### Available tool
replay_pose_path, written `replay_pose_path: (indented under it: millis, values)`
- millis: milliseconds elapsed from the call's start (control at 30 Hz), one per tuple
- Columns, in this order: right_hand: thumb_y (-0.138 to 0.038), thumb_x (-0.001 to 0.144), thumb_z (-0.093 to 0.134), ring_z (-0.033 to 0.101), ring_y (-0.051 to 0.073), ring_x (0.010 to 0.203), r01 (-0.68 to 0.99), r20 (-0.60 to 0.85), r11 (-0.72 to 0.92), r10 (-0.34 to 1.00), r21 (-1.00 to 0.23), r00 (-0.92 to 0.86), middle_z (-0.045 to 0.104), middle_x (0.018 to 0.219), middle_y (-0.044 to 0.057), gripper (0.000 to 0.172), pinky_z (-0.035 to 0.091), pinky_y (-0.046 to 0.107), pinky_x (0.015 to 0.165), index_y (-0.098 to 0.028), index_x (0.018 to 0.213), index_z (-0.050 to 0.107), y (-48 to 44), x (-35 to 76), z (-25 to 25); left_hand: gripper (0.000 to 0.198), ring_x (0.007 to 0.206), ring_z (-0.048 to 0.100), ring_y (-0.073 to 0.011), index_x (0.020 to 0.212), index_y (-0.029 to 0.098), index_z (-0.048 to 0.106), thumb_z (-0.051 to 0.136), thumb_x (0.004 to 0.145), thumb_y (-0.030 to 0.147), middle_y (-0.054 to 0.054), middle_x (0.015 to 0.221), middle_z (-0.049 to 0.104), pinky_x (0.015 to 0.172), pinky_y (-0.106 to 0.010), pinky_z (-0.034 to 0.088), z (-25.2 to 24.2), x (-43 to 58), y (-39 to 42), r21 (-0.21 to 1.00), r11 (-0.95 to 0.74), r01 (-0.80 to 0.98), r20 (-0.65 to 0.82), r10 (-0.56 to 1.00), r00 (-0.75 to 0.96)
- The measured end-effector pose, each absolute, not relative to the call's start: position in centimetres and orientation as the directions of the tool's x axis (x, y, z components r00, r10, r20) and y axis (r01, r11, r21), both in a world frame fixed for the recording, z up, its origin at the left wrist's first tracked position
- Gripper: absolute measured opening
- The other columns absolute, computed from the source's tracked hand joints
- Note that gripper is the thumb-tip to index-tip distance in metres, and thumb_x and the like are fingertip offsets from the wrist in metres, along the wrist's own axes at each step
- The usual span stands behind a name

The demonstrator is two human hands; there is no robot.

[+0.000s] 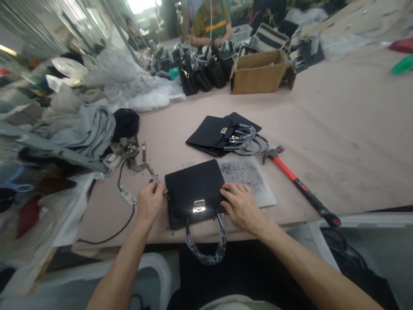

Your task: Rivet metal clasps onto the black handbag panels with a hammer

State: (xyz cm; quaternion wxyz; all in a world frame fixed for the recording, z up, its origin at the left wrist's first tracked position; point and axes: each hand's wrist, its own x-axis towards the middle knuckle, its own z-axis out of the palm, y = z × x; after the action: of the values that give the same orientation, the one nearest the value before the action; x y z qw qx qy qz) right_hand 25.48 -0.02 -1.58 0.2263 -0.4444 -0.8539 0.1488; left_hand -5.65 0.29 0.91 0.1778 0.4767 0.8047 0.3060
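A black handbag panel (194,183) with a gold clasp (199,206) lies flat at the table's near edge. Its plastic-wrapped handle (208,259) hangs over that edge toward me. My left hand (150,202) is closed around a thin metal tool (154,174), whose exact kind I cannot make out; its end meets the panel's left side. At the opposite side, my right hand (240,203) grips the panel's right edge between thumb and fingers. Partly under the panel and right hand is a pale board (258,181) with dark speckles.
Beyond lie stacked black bag panels (211,131) with wrapped handles. A red-and-black claw hammer (297,183) rests at right. A cable (121,230) with an inline switch (128,197) runs at left. Farther back are a cardboard box (258,75), finished black bags (201,75) and a person (211,26).
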Motion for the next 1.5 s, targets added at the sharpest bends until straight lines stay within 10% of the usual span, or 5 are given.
replay_pose_path:
  millis: [167,400,633,1133,1500]
  values:
    - [-0.016,0.092,0.061,0.053,0.030,0.113,0.693,0.260,0.588,0.808,-0.418,-0.529,0.064,0.123,0.012,0.028,0.037,0.046,0.096,-0.019,0.119,0.065,0.4,25.1,-1.2,0.032,0.081,0.069,-0.0319,0.080,0.017,0.069,0.047,0.094,0.035,-0.015,0.082,0.072,0.070,-0.038,0.050,-0.1,-8.7,-3.7,0.055,0.458,0.887,-0.057,0.888,-0.455]
    - [-0.013,0.096,0.051,0.052,0.026,0.093,0.591,0.160,0.779,0.623,-0.208,-0.766,0.065,0.105,0.010,0.023,0.037,0.042,0.084,-0.018,0.113,0.067,1.9,24.1,0.0,0.021,0.106,0.064,-0.0251,0.115,0.018,0.062,0.050,0.098,0.021,-0.012,0.117,0.066,0.090,-0.036,0.054,-0.9,-4.3,-7.2,0.179,-0.288,0.941,0.225,0.943,0.246]
    - [-0.005,0.094,0.045,0.048,0.026,0.090,0.539,0.153,0.834,0.551,-0.116,-0.820,0.061,0.109,0.013,0.036,0.040,0.038,0.081,-0.014,0.125,0.062,2.4,24.4,-0.9,0.035,0.094,0.061,-0.0269,0.115,0.012,0.061,0.041,0.089,-0.001,-0.013,0.101,0.064,0.082,-0.041,0.057,-2.2,-3.7,-6.7,0.026,-0.468,0.883,0.165,0.874,0.458]
    - [0.000,0.088,0.042,0.052,0.023,0.096,0.267,0.411,0.825,0.495,-0.498,-0.765,0.064,0.106,0.010,0.030,0.047,0.041,0.083,-0.019,0.090,0.064,3.5,25.9,-2.7,0.045,0.124,0.062,-0.0248,0.119,0.019,0.067,0.042,0.088,-0.001,-0.012,0.118,0.071,0.109,-0.047,0.053,-4.0,-5.5,-7.8,0.246,-0.655,0.715,0.513,0.714,0.477]
    - [-0.030,0.092,0.060,0.053,0.034,0.119,0.462,0.397,0.776,0.622,-0.430,-0.675,0.061,0.124,0.018,0.028,0.046,0.054,0.099,-0.013,0.115,0.064,1.6,26.1,-2.1,0.053,0.151,0.032,-0.0314,0.148,0.013,0.045,0.047,0.100,0.035,-0.020,0.159,0.037,0.123,-0.055,0.029,-5.2,0.4,-8.6,0.755,0.057,0.653,0.172,0.944,-0.281]
